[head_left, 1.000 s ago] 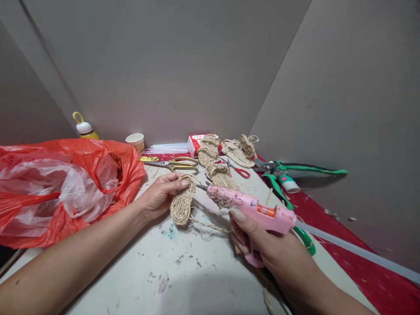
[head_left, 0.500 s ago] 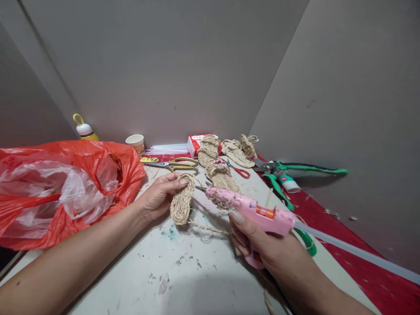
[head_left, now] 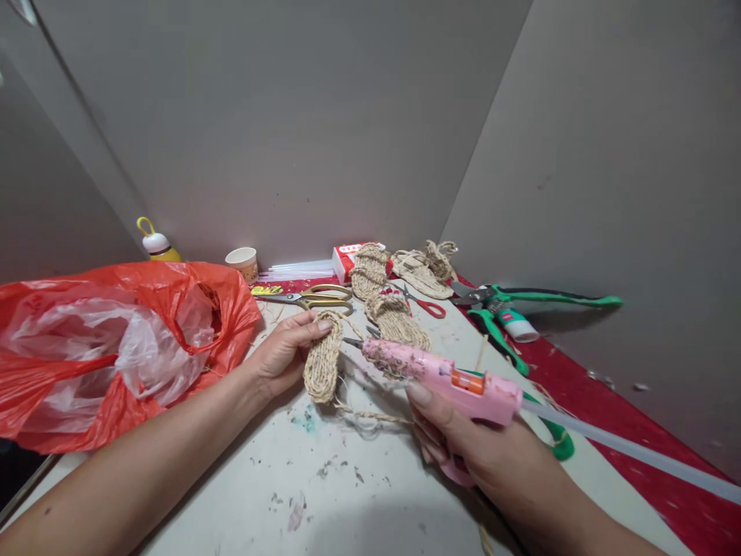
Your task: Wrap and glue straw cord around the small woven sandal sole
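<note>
Between the thumb and fingers of my left hand (head_left: 286, 347) is a small sole of coiled straw rope (head_left: 323, 363), held up over the table. My right hand (head_left: 463, 440) is wrapped round the handle of a pink hot glue gun (head_left: 425, 371), whose barrel is crusted with straw bits. The gun's metal nozzle points left, close to the sole's right edge; I cannot tell whether it touches. A long clear glue stick (head_left: 631, 444) sticks out of the gun's back. A loose rope tail (head_left: 376, 417) and thin glue strings run from the sole towards my right hand.
Woven straw slippers (head_left: 399, 320) lie behind the gun, by red-handled scissors (head_left: 428, 307). Gold-handled scissors (head_left: 324, 297) lie behind my left hand. Green-handled pruning shears (head_left: 544, 296) are at right. A red plastic bag (head_left: 231, 309) fills the left, near a paper cup (head_left: 243, 264).
The whole view has shifted slightly, with things sitting a little lower in the picture. Both hands keep their grip, and the nozzle stays near the sole's right edge.
</note>
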The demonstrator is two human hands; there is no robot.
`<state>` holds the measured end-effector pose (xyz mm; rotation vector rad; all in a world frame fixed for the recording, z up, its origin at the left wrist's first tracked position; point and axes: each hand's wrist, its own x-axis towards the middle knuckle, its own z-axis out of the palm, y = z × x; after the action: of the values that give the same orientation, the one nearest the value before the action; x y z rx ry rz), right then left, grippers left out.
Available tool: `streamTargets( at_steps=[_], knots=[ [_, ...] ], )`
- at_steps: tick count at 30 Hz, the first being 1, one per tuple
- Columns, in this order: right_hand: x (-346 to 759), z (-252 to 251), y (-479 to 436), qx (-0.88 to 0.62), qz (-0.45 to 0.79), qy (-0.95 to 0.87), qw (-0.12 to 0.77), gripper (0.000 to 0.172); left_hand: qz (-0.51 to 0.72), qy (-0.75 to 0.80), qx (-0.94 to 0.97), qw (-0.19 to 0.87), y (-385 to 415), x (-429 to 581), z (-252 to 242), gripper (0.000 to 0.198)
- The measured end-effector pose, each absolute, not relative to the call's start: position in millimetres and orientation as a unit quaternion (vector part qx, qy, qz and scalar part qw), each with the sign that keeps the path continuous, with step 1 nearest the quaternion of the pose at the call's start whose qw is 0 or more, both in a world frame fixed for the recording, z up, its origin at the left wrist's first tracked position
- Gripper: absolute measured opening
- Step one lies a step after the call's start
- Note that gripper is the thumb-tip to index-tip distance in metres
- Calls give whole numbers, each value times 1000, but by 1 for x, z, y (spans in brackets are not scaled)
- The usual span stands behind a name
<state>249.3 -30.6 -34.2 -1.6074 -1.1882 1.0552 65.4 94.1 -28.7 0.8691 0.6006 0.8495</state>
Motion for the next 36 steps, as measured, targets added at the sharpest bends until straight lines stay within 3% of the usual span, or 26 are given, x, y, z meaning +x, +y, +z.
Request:
streamTargets(
  at_steps=[10,29,33,36],
  knots=[
    [249,-34,-31,-645,425,-475,421,56,396,292,397,775,94,64,-30,23],
    [265,-42,-25,-574,348,-613,416,32,405,279,379,784,94,65,-28,20],
    [264,-45,-24,-537,334,-652,418,39,407,278,375,785,94,65,-29,20],
    [257,-39,-23,-517,275,-647,488,45,408,280,373,784,94,64,-29,20]
  ],
)
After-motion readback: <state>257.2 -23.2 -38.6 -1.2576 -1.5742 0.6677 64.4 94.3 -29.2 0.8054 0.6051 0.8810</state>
